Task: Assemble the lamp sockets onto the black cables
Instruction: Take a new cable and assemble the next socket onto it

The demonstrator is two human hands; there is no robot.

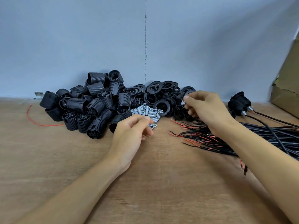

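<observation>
Right hand (pixel 205 109) pinches one small threaded metal tube (pixel 183 103). Left hand (pixel 132 135), fingers curled, at tube pile (pixel 145 111); grip unclear. Socket bodies (pixel 90 101) beyond Left hand, rings (pixel 161 92) beyond Right hand; black cables (pixel 267 133) under right wrist, on bench (pixel 161 183).

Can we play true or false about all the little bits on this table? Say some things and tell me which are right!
1. The right hand pinches a small metal tube. True.
2. The black cables lie to the left of both hands. False: they lie on the right.
3. The left hand is at the pile of metal tubes. True.
4. The loose wire beside the black sockets is blue. False: it is red.
</observation>
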